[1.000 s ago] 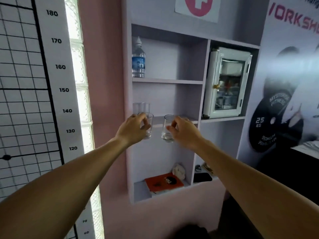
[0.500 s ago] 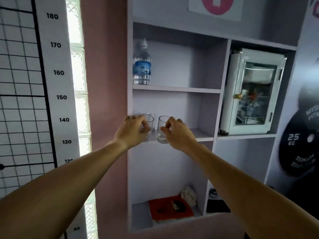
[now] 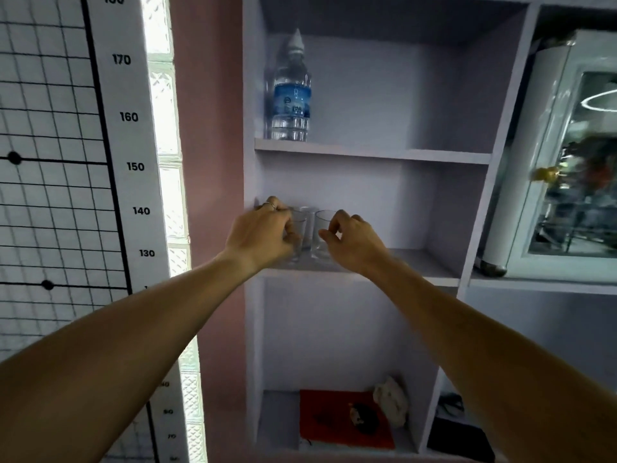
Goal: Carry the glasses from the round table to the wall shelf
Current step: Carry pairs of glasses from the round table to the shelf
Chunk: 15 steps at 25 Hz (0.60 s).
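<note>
Two clear glasses stand side by side on the middle board of the lilac wall shelf. My left hand is wrapped around the left glass, which rests at the board's left end. My right hand pinches the right glass at its rim and side. Behind them a third clear glass shows only as a rim. Both glass bases sit on or just at the board; the hands hide the contact.
A water bottle stands on the board above. A white glass-door cabinet fills the right compartment. The bottom compartment holds an orange book and small items. A height chart covers the wall at left.
Both hands have moved forward and set the glasses onto the middle board, and I have come closer to the shelf. The grips are unchanged.
</note>
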Each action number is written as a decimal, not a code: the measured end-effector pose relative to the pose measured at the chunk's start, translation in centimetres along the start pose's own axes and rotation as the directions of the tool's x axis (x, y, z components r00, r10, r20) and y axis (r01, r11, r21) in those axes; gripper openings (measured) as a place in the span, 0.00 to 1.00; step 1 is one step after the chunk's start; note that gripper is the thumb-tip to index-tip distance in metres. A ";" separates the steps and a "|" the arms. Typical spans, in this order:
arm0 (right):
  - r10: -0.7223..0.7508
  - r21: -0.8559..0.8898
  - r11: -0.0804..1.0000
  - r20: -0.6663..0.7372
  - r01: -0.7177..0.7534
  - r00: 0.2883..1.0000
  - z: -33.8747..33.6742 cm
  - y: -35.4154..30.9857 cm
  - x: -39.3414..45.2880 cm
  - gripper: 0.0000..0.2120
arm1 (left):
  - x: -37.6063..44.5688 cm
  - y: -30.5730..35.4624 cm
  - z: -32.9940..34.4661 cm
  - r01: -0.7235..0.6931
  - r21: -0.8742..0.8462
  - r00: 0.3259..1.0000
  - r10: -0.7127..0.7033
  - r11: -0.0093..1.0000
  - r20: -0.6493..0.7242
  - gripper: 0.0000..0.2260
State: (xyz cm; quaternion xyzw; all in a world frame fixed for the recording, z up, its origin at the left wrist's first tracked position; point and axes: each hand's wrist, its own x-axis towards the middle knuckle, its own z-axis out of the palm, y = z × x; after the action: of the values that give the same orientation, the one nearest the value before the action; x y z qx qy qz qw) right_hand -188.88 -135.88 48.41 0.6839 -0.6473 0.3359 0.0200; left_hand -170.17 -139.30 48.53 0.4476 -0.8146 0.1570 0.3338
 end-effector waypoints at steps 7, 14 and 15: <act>-0.031 0.105 0.994 0.006 0.030 1.000 1.1 1.3 1.1 0.07 | 0.3 -0.1 0.8 0.045 0.079 0.999 -0.044 0.996 -0.016 0.07; -0.031 0.278 0.960 0.005 0.028 1.000 1.4 1.4 1.1 0.19 | 0.4 0.1 0.0 0.041 0.152 0.999 -0.037 0.988 -0.029 0.16; -0.031 0.297 0.955 0.005 0.028 1.000 1.5 1.5 1.1 0.20 | 0.5 0.1 0.0 0.039 0.150 0.999 -0.034 0.988 -0.039 0.16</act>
State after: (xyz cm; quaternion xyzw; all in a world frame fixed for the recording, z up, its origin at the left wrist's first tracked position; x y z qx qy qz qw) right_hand -189.64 -137.79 47.24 0.6903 -0.5796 0.4256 -0.0809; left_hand -170.48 -139.56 48.84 0.4835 -0.7859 0.2202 0.3164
